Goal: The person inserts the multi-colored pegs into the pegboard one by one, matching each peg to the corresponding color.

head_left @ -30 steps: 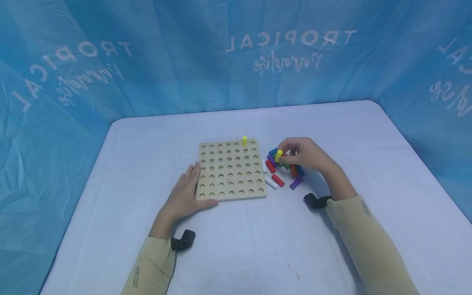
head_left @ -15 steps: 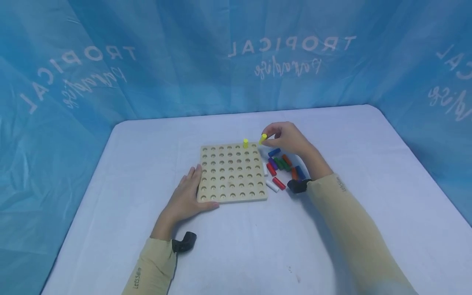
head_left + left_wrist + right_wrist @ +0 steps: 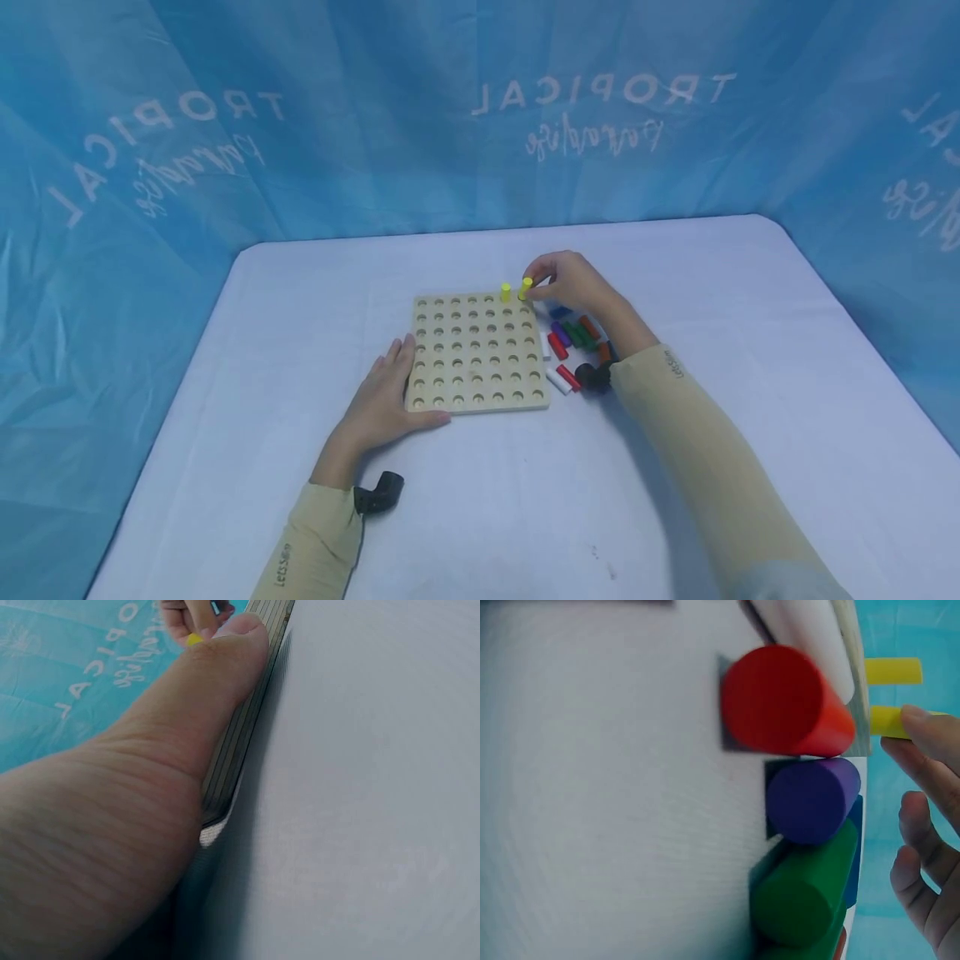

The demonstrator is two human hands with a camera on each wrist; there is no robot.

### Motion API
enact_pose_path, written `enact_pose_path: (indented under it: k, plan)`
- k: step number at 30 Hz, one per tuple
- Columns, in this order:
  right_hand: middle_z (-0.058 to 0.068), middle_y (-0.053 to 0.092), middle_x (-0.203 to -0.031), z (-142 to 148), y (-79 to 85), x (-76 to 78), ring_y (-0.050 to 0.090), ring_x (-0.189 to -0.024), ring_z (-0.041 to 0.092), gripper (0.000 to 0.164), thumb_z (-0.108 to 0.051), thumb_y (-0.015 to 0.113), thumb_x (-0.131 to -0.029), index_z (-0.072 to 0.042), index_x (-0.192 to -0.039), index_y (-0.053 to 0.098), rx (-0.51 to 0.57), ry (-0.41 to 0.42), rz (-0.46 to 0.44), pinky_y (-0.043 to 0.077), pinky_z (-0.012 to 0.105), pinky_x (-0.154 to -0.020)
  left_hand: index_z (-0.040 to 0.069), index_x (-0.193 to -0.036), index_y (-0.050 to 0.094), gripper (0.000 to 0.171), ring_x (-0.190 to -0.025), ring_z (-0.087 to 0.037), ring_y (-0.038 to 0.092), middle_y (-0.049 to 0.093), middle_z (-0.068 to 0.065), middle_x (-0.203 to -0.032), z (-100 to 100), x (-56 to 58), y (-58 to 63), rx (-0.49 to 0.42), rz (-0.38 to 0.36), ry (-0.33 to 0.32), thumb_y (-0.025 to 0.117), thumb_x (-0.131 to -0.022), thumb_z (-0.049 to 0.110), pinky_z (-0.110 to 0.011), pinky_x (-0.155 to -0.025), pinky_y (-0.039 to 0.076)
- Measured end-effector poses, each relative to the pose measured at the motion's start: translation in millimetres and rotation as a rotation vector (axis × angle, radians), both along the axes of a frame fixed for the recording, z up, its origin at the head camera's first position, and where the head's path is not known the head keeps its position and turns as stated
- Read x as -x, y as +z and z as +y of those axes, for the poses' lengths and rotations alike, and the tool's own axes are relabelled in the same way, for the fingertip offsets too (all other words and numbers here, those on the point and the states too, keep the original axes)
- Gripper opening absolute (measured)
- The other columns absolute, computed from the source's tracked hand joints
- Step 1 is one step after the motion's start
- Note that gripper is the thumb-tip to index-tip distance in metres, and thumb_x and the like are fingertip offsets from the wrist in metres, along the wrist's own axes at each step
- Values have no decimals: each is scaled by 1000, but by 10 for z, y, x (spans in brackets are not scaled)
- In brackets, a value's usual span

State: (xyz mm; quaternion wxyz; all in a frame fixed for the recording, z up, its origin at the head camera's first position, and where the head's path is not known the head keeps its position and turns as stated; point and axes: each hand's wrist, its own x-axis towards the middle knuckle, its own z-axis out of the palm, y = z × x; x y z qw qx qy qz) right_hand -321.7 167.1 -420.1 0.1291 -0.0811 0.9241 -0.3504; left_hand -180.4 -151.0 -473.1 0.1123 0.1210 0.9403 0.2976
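Note:
A wooden pegboard (image 3: 475, 354) with rows of round holes lies flat on the table. My left hand (image 3: 375, 404) rests at its near left corner, fingers along the left side and thumb (image 3: 217, 667) against the front edge. Between thumb and fingertips, my right hand (image 3: 573, 283) pinches a yellow peg (image 3: 526, 287) at the far right corner hole. The held peg stands nearly upright, its lower end right at the hole. Another yellow peg (image 3: 506, 292) stands in the hole just left of it. The right wrist view shows both yellow pegs side by side.
Loose pegs lie right of the board: red (image 3: 557, 346), white (image 3: 558, 382), purple (image 3: 561, 333), green (image 3: 579, 336), orange (image 3: 589, 327) and blue (image 3: 558, 312). My right wrist and its black camera (image 3: 594, 377) overlap part of the pile. A blue curtain (image 3: 450, 183) hangs behind the table.
My right hand has carried the yellow peg from the pile up and left to the board's far right corner hole. The left hand stays at the board's corner.

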Motion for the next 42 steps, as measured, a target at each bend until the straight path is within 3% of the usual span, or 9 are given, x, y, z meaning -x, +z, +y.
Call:
enact_pose_path:
  k: [18, 24, 30, 33, 42]
  plan:
    - [-1, 70, -109, -54, 21, -4, 60, -106, 20, 19, -23, 79, -85, -22, -102, 70, -55, 25, -27, 51, 42, -96, 11, -161, 1, 136, -157, -24, 2, 6, -8, -168, -4, 20, -9, -3, 13, -7, 79, -66, 70, -43, -129, 2]
    - [-2, 69, -114, 80, 26, -32, 60, -112, 20, 23, -26, 77, -88, -22, -110, 70, -63, 38, -7, 52, 44, -100, 10, -160, 1, 136, -157, -25, 2, 5, -8, -168, -2, 15, -9, -1, 11, -9, 79, -66, 69, -44, -128, 3]
    - [-2, 67, -122, 331, 10, -92, 57, -118, 22, 22, -23, 74, -90, -24, -113, 73, -90, 19, -61, 51, 47, -102, 11, -161, 1, 136, -157, -26, 3, 6, -9, -168, -1, 19, -9, 1, 11, -6, 80, -66, 69, -45, -128, 4]
    - [-1, 67, -124, 423, -15, -108, 57, -116, 22, 25, -22, 75, -89, -24, -114, 74, -102, 49, -79, 50, 47, -100, 11, -161, 0, 137, -157, -26, 3, 6, -9, -168, -5, 26, -12, 11, 12, -4, 79, -66, 70, -45, -128, 4]
    - [3, 68, -124, 443, -35, -144, 60, -118, 25, 31, -16, 76, -87, -23, -117, 74, -129, 107, -137, 50, 49, -104, 14, -161, -1, 138, -157, -24, 2, 5, -6, -168, 2, 19, -50, 5, 14, -5, 77, -64, 74, -44, -128, 3]
